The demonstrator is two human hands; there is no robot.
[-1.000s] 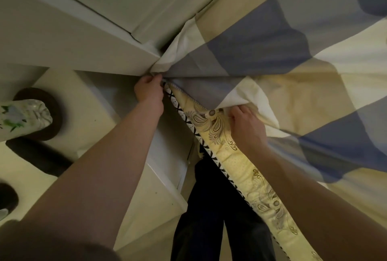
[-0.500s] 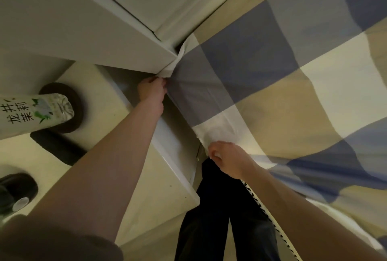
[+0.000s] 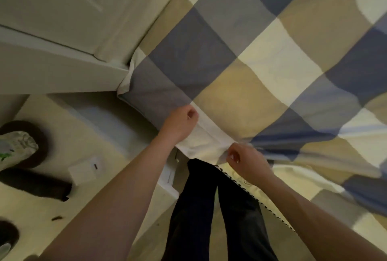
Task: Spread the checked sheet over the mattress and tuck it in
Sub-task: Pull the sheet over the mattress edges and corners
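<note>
The checked sheet (image 3: 261, 68), in blue, tan and cream squares, lies over the bed and wraps the corner by the headboard. My left hand (image 3: 180, 123) is closed on the sheet's edge at the mattress side. A little to the right, my right hand (image 3: 246, 159) pinches the same cream edge lower down. A strip of the mattress (image 3: 249, 193) with a black-and-white piped border shows below my right hand. Folds bunch in the sheet to the right of that hand.
The pale headboard (image 3: 62, 36) runs along the upper left. A bedside cabinet (image 3: 100, 149) stands close to the bed, carrying a bottle (image 3: 14, 149), a dark cylinder (image 3: 35, 184) and a small white card (image 3: 88, 166). My dark-trousered legs (image 3: 211, 214) fill the gap.
My left hand has left the headboard corner and moved right along the edge. The right hand shifted right. The sheet now covers the corner and lies flatter.
</note>
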